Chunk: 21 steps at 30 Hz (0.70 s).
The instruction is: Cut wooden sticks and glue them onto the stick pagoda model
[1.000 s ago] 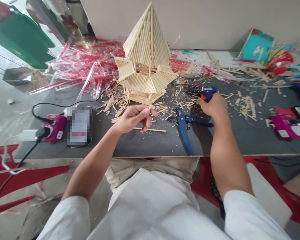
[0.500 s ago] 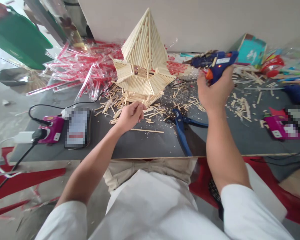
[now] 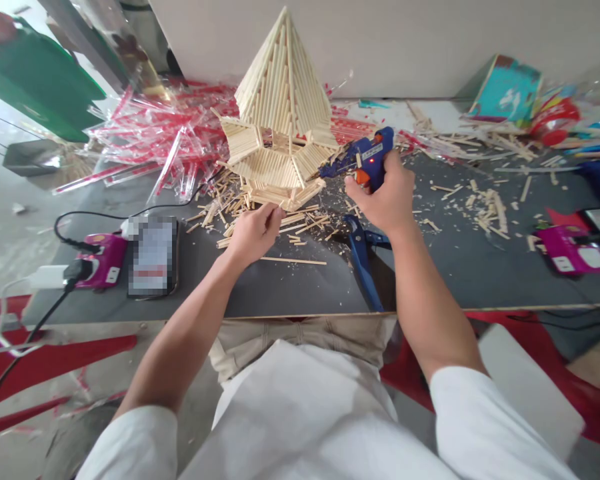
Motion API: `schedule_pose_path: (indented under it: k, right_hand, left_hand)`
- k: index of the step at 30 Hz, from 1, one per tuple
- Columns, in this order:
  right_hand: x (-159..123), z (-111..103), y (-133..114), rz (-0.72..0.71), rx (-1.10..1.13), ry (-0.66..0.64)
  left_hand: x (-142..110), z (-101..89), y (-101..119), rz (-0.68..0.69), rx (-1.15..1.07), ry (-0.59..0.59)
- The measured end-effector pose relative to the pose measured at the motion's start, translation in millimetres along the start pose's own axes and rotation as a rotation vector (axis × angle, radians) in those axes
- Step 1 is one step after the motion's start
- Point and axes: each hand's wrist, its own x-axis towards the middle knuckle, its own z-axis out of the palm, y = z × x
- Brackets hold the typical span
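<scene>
A tall model house of pale wooden sticks (image 3: 280, 127) stands on the dark grey table (image 3: 460, 267), with a pointed roof and a low base. My right hand (image 3: 383, 197) grips a blue hot glue gun (image 3: 363, 157); its nozzle points left at the model's lower right side. My left hand (image 3: 253, 230) is closed in a pinch just in front of the model's base, apparently on a short stick that I cannot make out clearly. Loose stick offcuts (image 3: 300, 223) lie scattered around both hands.
Blue cutting pliers (image 3: 363, 257) lie between my arms. A phone (image 3: 153, 253) and a pink device (image 3: 103, 260) with cables sit at the left. Red and clear wrappers (image 3: 165, 140) pile up behind the model. Another pink device (image 3: 570, 253) and colourful clutter lie at the right.
My right hand lifted the glue gun off the table, raised it, then brought it down and left to the model's side. My left hand moved forward toward the model's base.
</scene>
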Motion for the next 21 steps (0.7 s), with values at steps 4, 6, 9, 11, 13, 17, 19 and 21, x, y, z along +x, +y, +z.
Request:
schedule_pose_path:
  k: [4, 6, 9, 11, 13, 17, 19, 21]
  right_hand:
    - [0.4, 0.2, -1.4, -0.022, -0.020, -0.017]
    - [-0.2, 1.2, -1.4, -0.041, -0.021, -0.034]
    - [-1.4, 1.4, -1.2, -0.042, -0.016, -0.053]
    - [-2.0, -0.5, -1.5, -0.037, -0.025, -0.062]
    - [-2.3, -3.5, -1.8, -0.045, -0.023, -0.078]
    - [-2.3, -8.2, -0.3, -0.087, -0.007, -0.118]
    - [-1.9, -7.8, 1.2, -0.088, -0.025, -0.125]
    - [-1.3, -6.2, 2.3, -0.066, -0.038, -0.121]
  left_hand:
    - [-0.8, 1.5, -0.5, -0.010, 0.006, 0.000]
    - [-1.1, 2.0, -0.3, -0.007, 0.009, -0.001]
    - [-1.3, 2.3, 0.0, 0.001, 0.013, -0.001]
    - [-1.4, 2.3, -0.1, 0.001, 0.017, -0.002]
    - [-1.6, 2.1, -0.1, 0.002, 0.021, -0.004]
    - [-1.7, 1.5, 0.6, -0.002, 0.032, -0.008]
    - [-1.7, 1.2, 1.3, -0.005, 0.032, -0.012]
    - [-1.7, 1.0, 1.8, -0.007, 0.034, -0.020]
